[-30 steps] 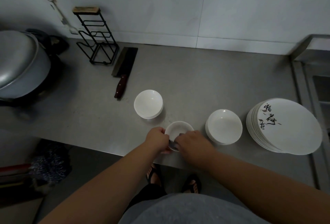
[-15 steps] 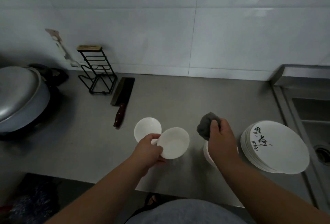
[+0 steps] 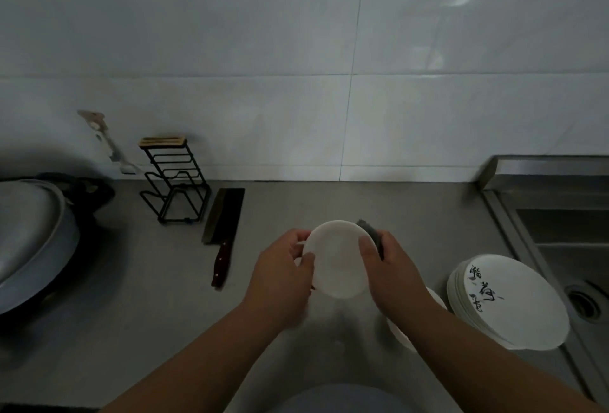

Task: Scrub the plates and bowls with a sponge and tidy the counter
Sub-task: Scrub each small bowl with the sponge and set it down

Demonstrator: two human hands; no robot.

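Observation:
I hold a small white bowl (image 3: 337,261) up above the steel counter (image 3: 164,314), tilted toward me. My left hand (image 3: 283,271) grips its left rim. My right hand (image 3: 392,274) presses a dark grey sponge (image 3: 370,231) against the bowl's right rim and far side, thumb on the inside. A stack of white plates (image 3: 514,304) with black calligraphy sits at the right. A larger white bowl (image 3: 400,330) peeks out under my right forearm. The other small bowl is hidden behind my hands.
A cleaver (image 3: 224,225) with a dark handle lies left of my hands. Behind it stands a black wire rack (image 3: 174,185). A big metal lid on a wok (image 3: 29,238) fills the left side. The sink (image 3: 566,248) with its drain lies at the right.
My left hand lifted the small bowl from the counter. My right hand brought the sponge over to the bowl's right rim. The view tilted up toward the wall.

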